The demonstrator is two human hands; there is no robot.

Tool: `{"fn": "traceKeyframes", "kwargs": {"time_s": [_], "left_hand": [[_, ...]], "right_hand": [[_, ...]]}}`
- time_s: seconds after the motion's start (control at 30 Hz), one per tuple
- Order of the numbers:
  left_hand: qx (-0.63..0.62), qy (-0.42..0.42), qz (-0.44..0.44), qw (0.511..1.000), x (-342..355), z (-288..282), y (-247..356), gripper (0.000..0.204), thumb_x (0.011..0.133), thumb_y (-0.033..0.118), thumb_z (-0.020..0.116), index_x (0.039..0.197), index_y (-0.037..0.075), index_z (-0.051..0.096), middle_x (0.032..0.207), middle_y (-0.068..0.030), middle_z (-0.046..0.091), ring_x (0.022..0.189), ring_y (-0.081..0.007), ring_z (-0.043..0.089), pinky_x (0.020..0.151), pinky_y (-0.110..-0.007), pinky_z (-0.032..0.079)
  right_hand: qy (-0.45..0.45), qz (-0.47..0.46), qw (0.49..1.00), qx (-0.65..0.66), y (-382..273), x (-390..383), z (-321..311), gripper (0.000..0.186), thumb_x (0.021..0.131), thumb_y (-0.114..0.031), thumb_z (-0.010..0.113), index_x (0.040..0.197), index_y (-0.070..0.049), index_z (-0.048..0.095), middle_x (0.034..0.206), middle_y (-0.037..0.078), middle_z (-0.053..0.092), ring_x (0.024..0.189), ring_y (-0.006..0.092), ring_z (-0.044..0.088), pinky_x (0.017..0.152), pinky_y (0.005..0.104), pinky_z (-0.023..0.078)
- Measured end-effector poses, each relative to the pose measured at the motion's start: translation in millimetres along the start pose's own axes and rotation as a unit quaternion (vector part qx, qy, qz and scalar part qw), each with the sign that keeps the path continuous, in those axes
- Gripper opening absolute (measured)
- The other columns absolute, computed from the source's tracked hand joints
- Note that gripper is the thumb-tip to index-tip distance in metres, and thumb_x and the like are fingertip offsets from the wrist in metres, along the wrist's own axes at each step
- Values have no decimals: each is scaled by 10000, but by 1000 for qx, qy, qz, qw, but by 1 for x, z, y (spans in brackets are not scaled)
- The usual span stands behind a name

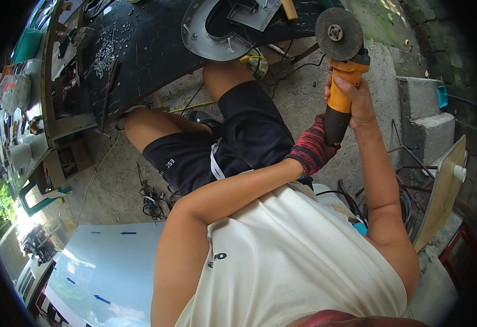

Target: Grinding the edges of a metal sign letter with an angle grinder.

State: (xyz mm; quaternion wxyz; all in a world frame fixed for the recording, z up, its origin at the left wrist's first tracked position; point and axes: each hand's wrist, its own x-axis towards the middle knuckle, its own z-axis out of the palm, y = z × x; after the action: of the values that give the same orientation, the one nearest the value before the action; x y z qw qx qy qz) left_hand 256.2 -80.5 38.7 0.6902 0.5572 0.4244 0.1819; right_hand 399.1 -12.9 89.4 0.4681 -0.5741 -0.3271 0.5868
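Observation:
An orange and black angle grinder with a grey disc is held up in front of me, disc facing the camera. My right hand, bare, grips the orange body. My left hand wears a red and black knit glove and wraps the black rear handle from below, its forearm crossing my chest. I sit with bare knees under a dark workbench. A curved grey metal plate with bolts lies on the bench just beyond my knees.
Metal scraps and a rod litter the bench. A glossy light sheet with blue arrows lies at lower left. Cables trail on the concrete floor. Concrete steps and a leaning wooden board stand at right.

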Motion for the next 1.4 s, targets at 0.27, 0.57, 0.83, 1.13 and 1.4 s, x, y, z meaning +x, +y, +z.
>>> {"fn": "traceKeyframes", "kwargs": {"time_s": [0.27, 0.57, 0.83, 1.13, 1.4], "left_hand": [[37, 8, 46, 998, 10, 4, -4, 496, 826, 160, 724, 1202, 1, 443, 986, -230, 664, 900, -400, 685, 769, -441, 548], [45, -13, 41, 998, 24, 7, -3, 460, 822, 152, 722, 1156, -11, 451, 931, -244, 670, 860, -425, 691, 710, -469, 547], [152, -12, 85, 985, -2, -58, 11, 480, 860, 385, 749, 1151, 30, 607, 1109, -172, 671, 1056, -357, 660, 900, -415, 517], [353, 434, 225, 798, 54, -305, 2, 924, 643, 424, 929, 1392, 78, 515, 1460, -193, 463, 1338, -357, 463, 1088, -445, 419], [193, 441, 239, 843, 98, -303, -9, 201, 957, 240, 662, 1091, 93, 693, 1189, -61, 718, 1097, -233, 666, 952, -362, 505]], "right_hand": [[16, -24, 998, 63, 0, -3, -6, 404, 865, -230, 733, 1166, -7, 582, 915, 87, 659, 752, 166, 672, 670, 310, 579], [26, -12, 998, 58, -1, 6, -18, 391, 863, -236, 725, 1145, -16, 569, 915, 93, 641, 751, 170, 661, 682, 302, 577], [31, 18, 999, 8, -8, 9, -33, 397, 858, -225, 735, 1151, -4, 583, 917, 91, 655, 757, 163, 671, 678, 308, 568], [-69, 114, 973, -191, -12, 21, -42, 414, 775, -182, 819, 1084, 11, 622, 878, 67, 672, 721, 162, 679, 685, 322, 563], [-132, 121, 955, -238, -5, 44, -17, 396, 765, -169, 815, 1062, 16, 629, 880, 62, 674, 714, 152, 673, 675, 319, 557]]}}
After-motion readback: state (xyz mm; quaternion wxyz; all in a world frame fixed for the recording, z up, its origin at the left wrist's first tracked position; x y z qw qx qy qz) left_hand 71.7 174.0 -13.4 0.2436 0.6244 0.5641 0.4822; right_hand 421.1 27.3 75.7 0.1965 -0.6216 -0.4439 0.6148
